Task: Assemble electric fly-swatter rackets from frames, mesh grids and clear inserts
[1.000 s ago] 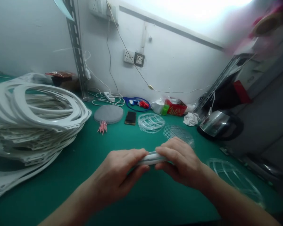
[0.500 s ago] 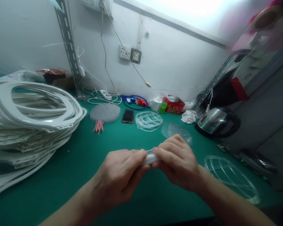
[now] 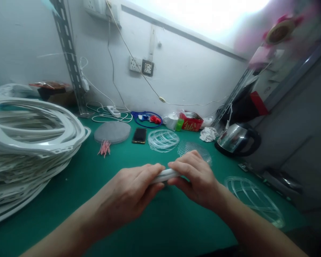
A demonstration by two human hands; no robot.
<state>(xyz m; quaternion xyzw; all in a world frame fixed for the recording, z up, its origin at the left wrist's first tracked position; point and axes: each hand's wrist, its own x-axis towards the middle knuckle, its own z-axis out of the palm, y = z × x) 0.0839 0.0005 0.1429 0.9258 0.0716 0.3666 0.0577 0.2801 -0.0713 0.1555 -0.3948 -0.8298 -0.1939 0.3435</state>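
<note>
Between my hands is a white plastic piece (image 3: 166, 175), held above the table and seen edge-on, with a lengthwise line along its edge. Most of its shape is hidden. My left hand (image 3: 135, 189) grips it at the left, thumb on top and fingers beneath. On the other side my right hand (image 3: 196, 178) pinches it the same way. The two thumbs are close together but apart. Just beyond the right hand lie round pieces of wire mesh (image 3: 194, 151), partly covered by that hand.
Large white plastic frames (image 3: 40, 150) are stacked at left on the green table (image 3: 96, 185). Farther back lie grey mesh discs (image 3: 112, 132), pink strips (image 3: 104, 148), a phone (image 3: 139, 135) and clear rings (image 3: 163, 140). A kettle (image 3: 234, 139) and clear ribbed hoops (image 3: 254, 200) are right.
My hands have drawn slightly apart at the thumbs, showing more of the white piece, which now tilts up to the right. The view has shifted a little.
</note>
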